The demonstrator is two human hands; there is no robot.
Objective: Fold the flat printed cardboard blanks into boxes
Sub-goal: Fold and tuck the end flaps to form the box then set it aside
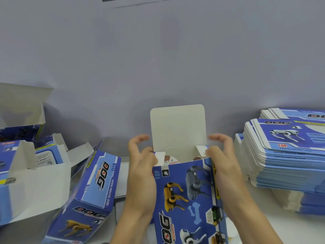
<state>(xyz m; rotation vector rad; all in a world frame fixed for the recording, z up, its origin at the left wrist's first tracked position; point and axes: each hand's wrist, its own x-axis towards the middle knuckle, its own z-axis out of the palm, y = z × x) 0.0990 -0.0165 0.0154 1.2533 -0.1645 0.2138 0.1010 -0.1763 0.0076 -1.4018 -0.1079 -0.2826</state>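
A blue printed box (184,194) with robot-dog pictures stands in front of me, its far end open and its white lid flap (177,127) upright. My left hand (142,166) holds the box's left side, the thumb pressing the small left side flap inward. On the right, my right hand (223,161) holds the other side, its thumb on the small right flap. The other fingers of both hands are raised and curled above the opening.
A tall stack of flat blue blanks (284,155) sits at the right. Folded boxes lie at the left: one on its side (88,196), an open one with white flaps (33,175), another (21,117) behind it. A grey wall rises behind.
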